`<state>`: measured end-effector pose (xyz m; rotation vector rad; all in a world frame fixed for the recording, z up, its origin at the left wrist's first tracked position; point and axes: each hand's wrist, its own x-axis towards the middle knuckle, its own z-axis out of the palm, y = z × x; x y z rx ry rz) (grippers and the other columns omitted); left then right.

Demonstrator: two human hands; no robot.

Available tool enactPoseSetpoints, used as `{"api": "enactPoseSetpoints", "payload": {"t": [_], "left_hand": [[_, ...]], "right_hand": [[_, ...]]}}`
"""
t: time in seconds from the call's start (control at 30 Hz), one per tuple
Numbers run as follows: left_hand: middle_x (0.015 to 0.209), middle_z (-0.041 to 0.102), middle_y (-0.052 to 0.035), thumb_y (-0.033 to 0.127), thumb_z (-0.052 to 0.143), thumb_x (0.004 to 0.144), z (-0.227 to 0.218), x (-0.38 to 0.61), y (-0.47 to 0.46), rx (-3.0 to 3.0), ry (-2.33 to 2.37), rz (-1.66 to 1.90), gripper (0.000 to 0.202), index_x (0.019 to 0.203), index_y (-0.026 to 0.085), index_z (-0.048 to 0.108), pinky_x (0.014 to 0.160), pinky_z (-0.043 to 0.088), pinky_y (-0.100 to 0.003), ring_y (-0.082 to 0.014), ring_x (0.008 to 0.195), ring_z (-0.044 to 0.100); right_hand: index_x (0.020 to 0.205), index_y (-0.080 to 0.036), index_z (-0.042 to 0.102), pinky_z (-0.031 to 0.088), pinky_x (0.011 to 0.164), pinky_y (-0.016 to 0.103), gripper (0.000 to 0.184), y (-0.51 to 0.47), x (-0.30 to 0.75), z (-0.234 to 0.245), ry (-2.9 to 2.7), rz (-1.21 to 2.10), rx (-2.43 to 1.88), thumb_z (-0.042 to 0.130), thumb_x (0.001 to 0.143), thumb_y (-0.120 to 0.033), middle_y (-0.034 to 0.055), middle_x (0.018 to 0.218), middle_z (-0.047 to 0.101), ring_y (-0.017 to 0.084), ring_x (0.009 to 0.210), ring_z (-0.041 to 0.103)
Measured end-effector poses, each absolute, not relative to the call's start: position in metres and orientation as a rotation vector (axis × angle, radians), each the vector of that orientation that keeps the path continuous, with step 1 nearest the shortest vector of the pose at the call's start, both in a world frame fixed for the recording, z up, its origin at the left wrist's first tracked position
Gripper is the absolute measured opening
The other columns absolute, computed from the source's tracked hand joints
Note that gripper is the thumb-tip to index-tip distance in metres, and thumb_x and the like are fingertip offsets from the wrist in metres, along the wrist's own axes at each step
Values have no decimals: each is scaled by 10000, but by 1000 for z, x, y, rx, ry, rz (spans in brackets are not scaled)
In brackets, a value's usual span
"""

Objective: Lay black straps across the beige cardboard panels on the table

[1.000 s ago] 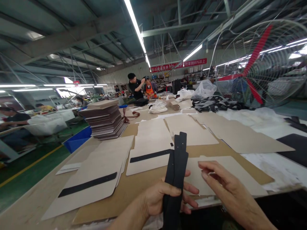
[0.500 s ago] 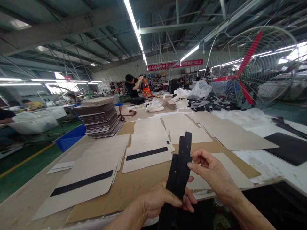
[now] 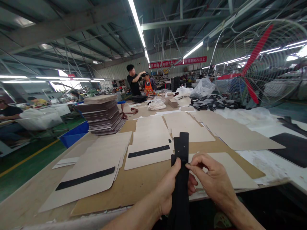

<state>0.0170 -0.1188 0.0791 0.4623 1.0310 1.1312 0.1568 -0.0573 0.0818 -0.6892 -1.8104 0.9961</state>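
two hands [image 3: 168,188] [image 3: 213,179], two black-striped card sheets [image 3: 83,177] [image 3: 148,151], one card stack [image 3: 103,113], one fan [image 3: 261,64]

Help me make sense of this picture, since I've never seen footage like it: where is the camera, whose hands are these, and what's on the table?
There is no machine here. The camera sits on a person's head and looks forward and down, so the two bare hands at the bottom belong to that person. The left hand grips a bunch of black strips held upright, and the right hand pinches the same strips with its fingertips. In front lies a long worktable covered with beige cut sheets; two of them, one on the left and one nearer the middle, each carry a black strip laid across. Further back on the left stands a tall stack of sheets. Behind it two other people stand at the table's far end, and a large fan with red blades fills the right side.
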Motion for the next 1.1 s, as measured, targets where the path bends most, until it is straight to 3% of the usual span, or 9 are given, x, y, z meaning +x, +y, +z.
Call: {"api": "enactPoseSetpoints", "payload": {"t": [0.13, 0.23, 0.4, 0.47, 0.57, 0.7, 0.93, 1.0, 1.1], "left_hand": [[700, 644, -30, 652, 393, 962, 77, 9, -106, 226, 979, 1287, 551, 1026, 171, 655, 550, 474, -250, -140, 545, 598], [700, 621, -23, 524, 437, 995, 81, -11, -100, 128, 1047, 1496, 397, 1005, 168, 614, 578, 515, -264, -145, 584, 618], [643, 505, 33, 229, 629, 910, 97, -67, -119, 247, 1060, 1739, 119, 963, 123, 630, 509, 439, -200, -73, 513, 478], [620, 483, 51, 167, 740, 794, 104, -81, -132, 415, 1102, 1755, 244, 1015, 102, 660, 494, 400, -184, -57, 503, 435], [603, 532, 38, 231, 853, 671, 111, -75, -149, 614, 1257, 1570, 329, 922, 111, 678, 511, 395, -191, -67, 513, 477], [605, 624, -18, 368, 884, 605, 116, -30, -149, 798, 1315, 1206, 380, 801, 123, 670, 503, 380, -201, -94, 513, 535], [573, 585, 31, 290, 890, 493, 117, -6, -127, 925, 1283, 1028, 353, 711, 142, 655, 503, 392, -216, -83, 504, 496], [595, 597, 30, 253, 861, 509, 119, -9, -123, 970, 1345, 985, 321, 745, 144, 672, 520, 409, -224, -95, 531, 519], [635, 601, 40, 256, 821, 560, 124, -16, -119, 1083, 1464, 991, 324, 839, 153, 692, 552, 426, -230, -101, 567, 538]], "right_hand": [[647, -238, 576, 485, 633, 295, 251, -77, 162, 83, -1874, 886, -411, 675, 877, -259, 18, 692, 592, 170, 697, 584], [691, -252, 585, 495, 592, 276, 206, -84, 184, 86, -1579, 1118, -314, 737, 828, -236, 2, 683, 538, 162, 681, 548], [747, -249, 583, 572, 898, 327, 240, -56, 248, 99, -940, 1302, -448, 819, 730, -288, -5, 835, 571, 176, 921, 622], [747, -235, 599, 574, 749, 236, 261, -43, 260, 101, -944, 1344, -596, 850, 684, -269, -2, 892, 609, 141, 828, 637], [770, -224, 633, 495, 584, 181, 265, -40, 246, 99, -1255, 1556, -688, 873, 669, -275, -14, 801, 608, 96, 672, 586], [913, -219, 655, 466, 643, 185, 319, -55, 192, 92, -1553, 1848, -630, 869, 702, -326, -41, 763, 597, 77, 688, 564], [801, -186, 589, 446, 616, 225, 343, -61, 161, 88, -1594, 1957, -584, 816, 761, -440, -36, 709, 606, 89, 633, 561], [820, -189, 579, 454, 641, 233, 339, -60, 164, 84, -1543, 1963, -585, 789, 791, -454, -17, 767, 639, 98, 672, 575], [1032, -222, 578, 469, 744, 247, 337, -65, 174, 74, -1488, 2028, -576, 725, 857, -469, 8, 959, 666, 119, 839, 602]]}}
